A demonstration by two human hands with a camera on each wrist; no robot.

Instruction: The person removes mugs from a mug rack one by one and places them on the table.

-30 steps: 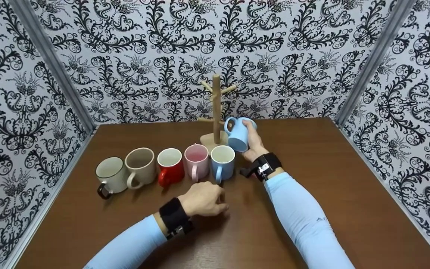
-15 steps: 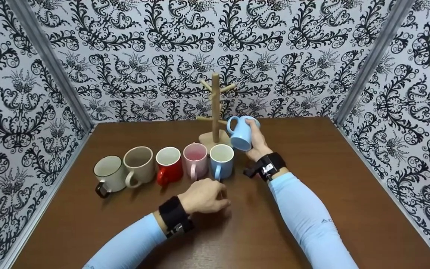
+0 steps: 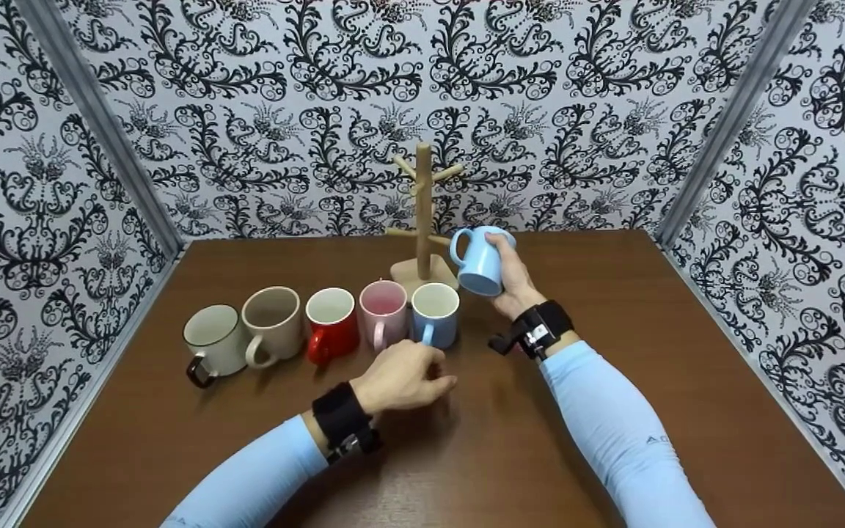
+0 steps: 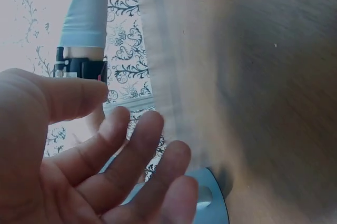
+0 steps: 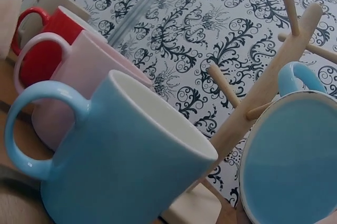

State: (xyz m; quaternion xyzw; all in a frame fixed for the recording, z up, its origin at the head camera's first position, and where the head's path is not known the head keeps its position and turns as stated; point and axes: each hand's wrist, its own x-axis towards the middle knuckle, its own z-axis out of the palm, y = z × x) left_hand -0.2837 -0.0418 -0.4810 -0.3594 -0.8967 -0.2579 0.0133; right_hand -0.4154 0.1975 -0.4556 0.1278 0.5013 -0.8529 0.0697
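Note:
My right hand [image 3: 516, 284] grips a light blue mug [image 3: 480, 262] near its rim, off the table beside the wooden mug tree [image 3: 424, 213]. The mug is tilted with its handle toward the post; in the right wrist view its flat underside [image 5: 292, 155] faces the camera. My left hand [image 3: 402, 378] hovers just in front of a second light blue mug [image 3: 439, 317], which stands upright, overlapping its handle in the head view. In the left wrist view the fingers [image 4: 145, 132] are loosely curled around nothing, with part of a blue mug [image 4: 217, 203] behind them.
Left of the standing blue mug, in a row, are a pink mug [image 3: 386, 317], a red mug [image 3: 340, 334], a beige mug [image 3: 276, 326] and a white mug [image 3: 217, 343] with black handle. Patterned walls [image 3: 393, 73] enclose the brown table [image 3: 613, 293] behind and at both sides.
The right hand has carried its mug a little to the right, away from the mug tree's post. The left hand has shifted slightly forward, toward the standing blue mug's handle.

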